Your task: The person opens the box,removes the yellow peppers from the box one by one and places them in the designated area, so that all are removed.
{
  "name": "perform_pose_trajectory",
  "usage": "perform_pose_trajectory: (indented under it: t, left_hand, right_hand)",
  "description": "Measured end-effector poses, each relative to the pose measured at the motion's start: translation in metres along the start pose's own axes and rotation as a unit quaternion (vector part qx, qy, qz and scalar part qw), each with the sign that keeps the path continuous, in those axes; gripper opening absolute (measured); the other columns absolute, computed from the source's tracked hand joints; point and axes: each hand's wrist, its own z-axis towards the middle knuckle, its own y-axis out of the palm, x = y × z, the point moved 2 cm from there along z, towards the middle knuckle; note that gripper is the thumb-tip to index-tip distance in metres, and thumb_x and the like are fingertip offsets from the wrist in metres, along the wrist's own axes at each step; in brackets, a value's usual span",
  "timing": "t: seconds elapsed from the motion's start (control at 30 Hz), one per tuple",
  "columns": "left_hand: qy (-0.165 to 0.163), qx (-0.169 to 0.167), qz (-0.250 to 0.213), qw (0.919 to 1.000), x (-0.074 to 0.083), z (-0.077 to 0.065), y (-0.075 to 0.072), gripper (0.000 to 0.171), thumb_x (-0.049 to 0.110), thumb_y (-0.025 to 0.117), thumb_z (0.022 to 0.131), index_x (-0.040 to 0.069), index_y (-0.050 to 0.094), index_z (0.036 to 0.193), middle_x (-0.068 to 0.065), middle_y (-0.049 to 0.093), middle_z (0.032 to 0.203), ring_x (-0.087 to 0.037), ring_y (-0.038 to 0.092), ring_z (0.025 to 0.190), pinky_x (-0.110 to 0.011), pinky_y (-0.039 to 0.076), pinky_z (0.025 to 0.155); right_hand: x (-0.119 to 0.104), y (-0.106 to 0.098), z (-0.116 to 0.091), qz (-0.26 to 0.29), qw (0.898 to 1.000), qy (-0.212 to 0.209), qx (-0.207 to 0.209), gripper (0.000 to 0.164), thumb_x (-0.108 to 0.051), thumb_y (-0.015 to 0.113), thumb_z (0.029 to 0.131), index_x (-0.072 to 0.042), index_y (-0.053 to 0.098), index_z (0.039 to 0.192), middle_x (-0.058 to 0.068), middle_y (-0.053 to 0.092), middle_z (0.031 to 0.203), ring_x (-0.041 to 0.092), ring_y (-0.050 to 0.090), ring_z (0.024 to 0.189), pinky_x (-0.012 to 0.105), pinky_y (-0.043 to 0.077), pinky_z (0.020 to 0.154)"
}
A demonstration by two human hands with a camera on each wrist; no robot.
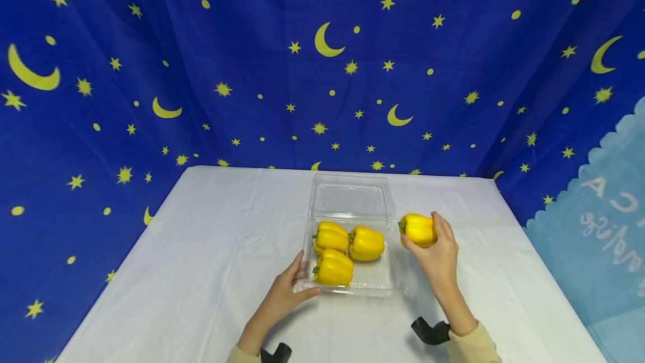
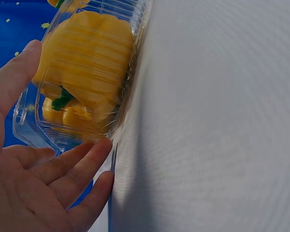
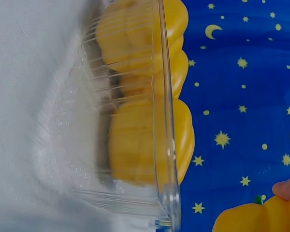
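A clear plastic clamshell container [image 1: 370, 282] lies with its lid [image 1: 351, 198] folded back, away from me. In its base sit three yellow bell peppers, one at back left [image 1: 331, 237], one at right [image 1: 367, 243] and one at front left [image 1: 335, 268]. My left hand [image 1: 284, 296] is at the container's front left corner, its fingers extended along the outside; the left wrist view shows the fingertips by the wall. To the right of the container, my right hand [image 1: 439, 254] grips another yellow bell pepper [image 1: 418, 229] between thumb and fingers, above the table.
A white cloth covers the table [image 1: 237, 228]. Behind it hangs a blue curtain [image 1: 282, 77] with yellow moons and stars. A light blue panel [image 1: 604, 228] with white lettering stands at the right. Black wrist mounts [image 1: 430, 331] are on both forearms.
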Motion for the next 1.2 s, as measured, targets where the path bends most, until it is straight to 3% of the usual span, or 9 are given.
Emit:
perform_pose_trajectory:
  t: [1.2]
  left_hand:
    - [0.017, 0.003, 0.000, 0.9998, -0.001, 0.000, -0.001, 0.095, 0.034, 0.075, 0.081, 0.001, 0.019, 0.151, -0.022, 0.048, 0.142, -0.036, 0.054, 0.123, -0.053, 0.041, 0.105]
  right_hand:
    - [0.016, -0.002, 0.006, -0.018, 1.000, 0.007, 0.004, 0.079, -0.006, 0.085, 0.063, 0.018, 0.047, 0.128, 0.035, 0.052, 0.126, 0.049, 0.052, 0.114, 0.063, 0.043, 0.097]
